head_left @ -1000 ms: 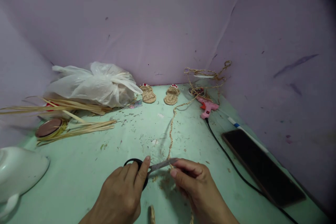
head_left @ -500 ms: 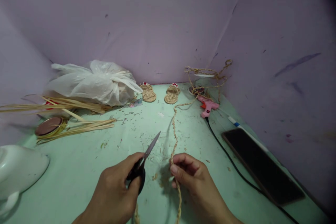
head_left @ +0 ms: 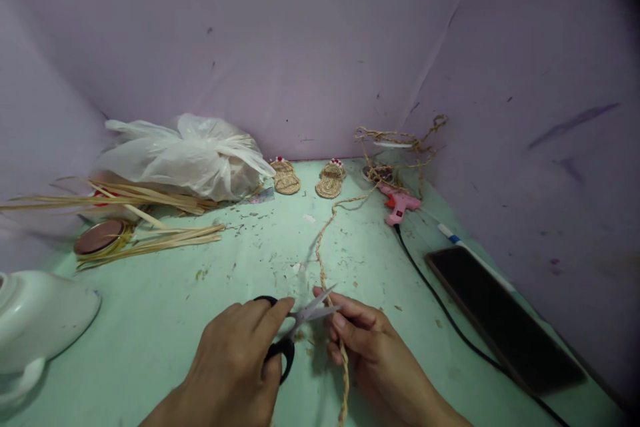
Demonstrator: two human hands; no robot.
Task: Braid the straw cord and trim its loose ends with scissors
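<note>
A pair of black-handled scissors (head_left: 285, 345) is in my left hand (head_left: 235, 360), its blades spread around the braided straw cord at my right fingertips. My right hand (head_left: 370, 340) pinches this braided cord (head_left: 321, 250) between thumb and fingers. From there the cord runs up the table to a loose tangle of braid (head_left: 400, 137) at the back right, and its lower part hangs toward me past the bottom edge. Two small woven slippers with red and white beads, a left one (head_left: 287, 180) and a right one (head_left: 330, 181), lie by the back wall.
A pink glue gun (head_left: 400, 203) with a black cable (head_left: 430, 293) lies right of the cord. Further right is a dark phone (head_left: 503, 317). On the left are a white plastic bag (head_left: 190, 157), straw strips (head_left: 165, 240), a round lid (head_left: 103, 237) and a tipped white cup (head_left: 45, 320).
My left hand has turned and brought the scissors right to the cord. The blades, together before, are now apart. My right hand keeps its pinch.
</note>
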